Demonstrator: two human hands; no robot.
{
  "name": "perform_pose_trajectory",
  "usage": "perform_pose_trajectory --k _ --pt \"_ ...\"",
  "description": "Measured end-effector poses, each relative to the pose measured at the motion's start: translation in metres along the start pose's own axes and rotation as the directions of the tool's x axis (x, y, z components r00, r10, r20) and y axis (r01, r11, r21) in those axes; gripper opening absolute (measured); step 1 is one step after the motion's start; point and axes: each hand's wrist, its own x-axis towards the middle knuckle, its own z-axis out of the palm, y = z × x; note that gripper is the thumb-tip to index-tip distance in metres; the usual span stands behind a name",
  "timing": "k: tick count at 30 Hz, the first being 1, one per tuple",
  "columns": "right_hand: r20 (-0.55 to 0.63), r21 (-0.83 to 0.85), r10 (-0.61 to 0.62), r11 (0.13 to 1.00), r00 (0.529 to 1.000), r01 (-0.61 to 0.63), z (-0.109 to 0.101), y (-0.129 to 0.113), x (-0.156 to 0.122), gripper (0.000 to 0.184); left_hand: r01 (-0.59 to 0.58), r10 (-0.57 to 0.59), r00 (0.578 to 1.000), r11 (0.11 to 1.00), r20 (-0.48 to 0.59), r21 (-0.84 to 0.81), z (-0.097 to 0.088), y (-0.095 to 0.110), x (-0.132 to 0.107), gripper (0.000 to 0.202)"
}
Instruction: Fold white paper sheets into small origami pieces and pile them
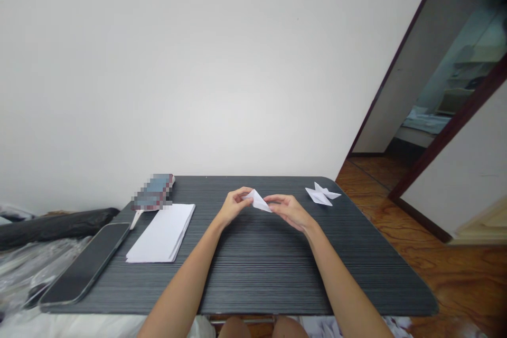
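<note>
Between my two hands is a small piece of folded white paper (259, 201), raised a little above the dark table (261, 269). My left hand (234, 205) pinches its left end between thumb and fingers. At the paper's right end, the fingers of my right hand (291, 210) close on the edge, thumb below and fingers above. Over to the right lies a finished-looking folded paper shape (322, 194) with several pointed tips. A stack of white paper sheets (160, 235) rests left of my left forearm.
A phone (87, 266) lies along the table's left edge. Behind the paper stack is a blurred-out device (154, 191) with a white cable (137, 218). A white wall (245, 74) rises behind the table. Plastic-wrapped items (43, 261) sit at the left; a doorway (415, 90) opens at right.
</note>
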Motion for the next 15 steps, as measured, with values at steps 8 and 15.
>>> perform_pose_trajectory --k 8,15 --pt "-0.051 -0.086 0.014 0.996 0.999 -0.018 -0.0074 0.0055 0.0002 0.030 -0.012 0.011 1.000 0.998 0.026 0.065 -0.0004 -0.0039 0.0004 0.027" --pt "-0.105 -0.225 0.011 0.974 0.994 -0.035 -0.0063 0.0090 0.0026 0.029 -0.008 0.004 1.000 0.987 0.030 0.158 -0.0011 -0.0047 -0.0003 0.025"
